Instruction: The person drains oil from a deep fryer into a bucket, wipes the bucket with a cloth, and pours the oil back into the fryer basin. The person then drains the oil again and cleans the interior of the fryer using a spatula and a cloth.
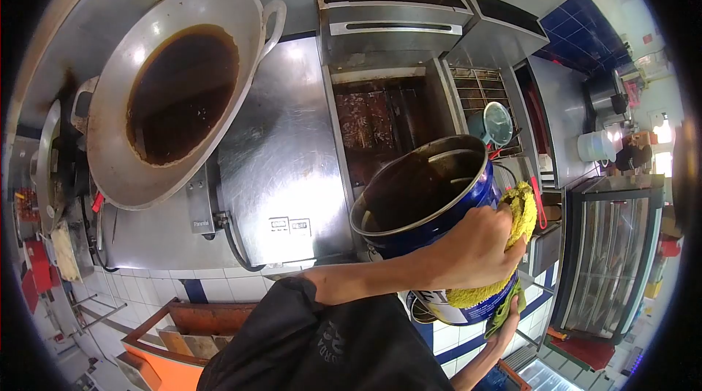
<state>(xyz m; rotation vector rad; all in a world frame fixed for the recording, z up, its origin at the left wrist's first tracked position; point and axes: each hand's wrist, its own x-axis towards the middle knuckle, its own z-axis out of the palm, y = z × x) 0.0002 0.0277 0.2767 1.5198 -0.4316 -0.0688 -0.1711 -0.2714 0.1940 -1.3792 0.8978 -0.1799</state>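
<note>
A blue metal bucket (424, 237) with an open top and dark inside tilts toward a fryer basin (380, 109) holding dark brown stuff. My left hand (475, 245) is closed on a yellow cloth (521, 215), pressed against the bucket's side. Lower down, under the bucket's base, my right hand (506, 329) grips a green cloth (503, 312); its fingers are partly hidden. What the bucket holds, if anything, cannot be made out.
A large two-handled wok (110, 128) with dark brown liquid stands at the left, beside a steel counter (285, 149). Right of the basin, a strainer (498, 124) sits by a wire rack (479, 87). A glass-fronted cabinet (607, 259) stands farther right, an orange-framed box (183, 325) below.
</note>
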